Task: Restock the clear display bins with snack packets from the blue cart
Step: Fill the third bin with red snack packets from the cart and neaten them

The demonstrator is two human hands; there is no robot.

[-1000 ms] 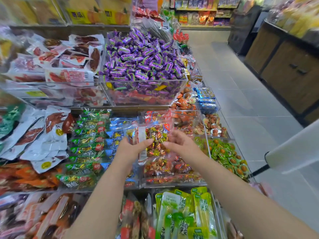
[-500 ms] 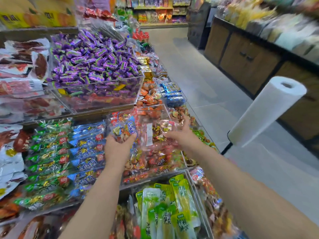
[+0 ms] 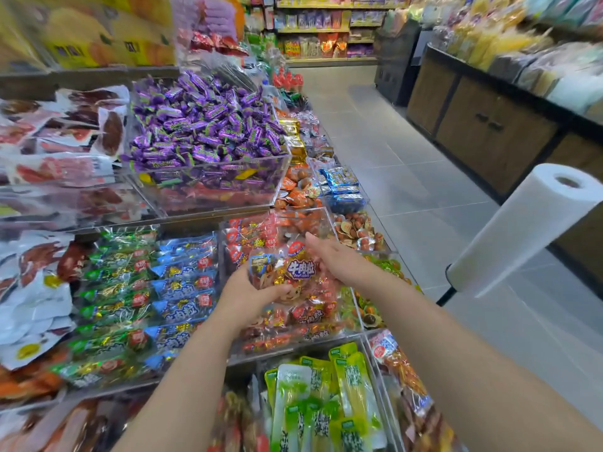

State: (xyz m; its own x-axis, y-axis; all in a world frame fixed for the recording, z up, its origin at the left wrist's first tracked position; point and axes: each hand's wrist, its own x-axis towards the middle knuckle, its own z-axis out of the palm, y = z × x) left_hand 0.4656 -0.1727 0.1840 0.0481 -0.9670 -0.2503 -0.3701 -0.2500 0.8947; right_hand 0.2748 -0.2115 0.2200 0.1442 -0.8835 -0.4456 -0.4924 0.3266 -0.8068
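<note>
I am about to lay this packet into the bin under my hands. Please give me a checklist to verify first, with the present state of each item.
1. Left hand grips the beef-cube packet from below: ok.
2. Right hand rests against the packet's right side, fingers straight: ok.
3. The packet is over the clear bin that holds red packets of like kind: ok.
4. Free room in that bin for one more: cannot tell.
5. Blue packets lie in the bin to the left, none mixed in with the red: ok.
</note>
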